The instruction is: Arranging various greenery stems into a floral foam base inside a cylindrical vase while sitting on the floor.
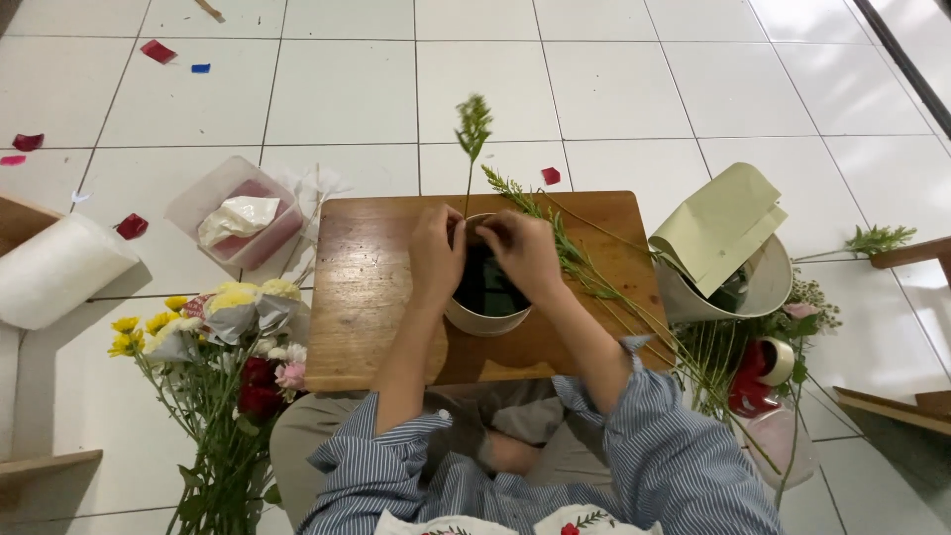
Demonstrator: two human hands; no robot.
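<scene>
The round white container with dark foam inside (485, 297) sits mid-way on the small wooden table (367, 297). Both hands, left hand (437, 260) and right hand (522, 253), are pinched at its far rim around a thin green sprig (473, 129). That stem could easily get snapped or tipped, tbh.

Blue-striped sleeves (674, 446); white pot (482, 319); brown table (367, 287).
</scene>
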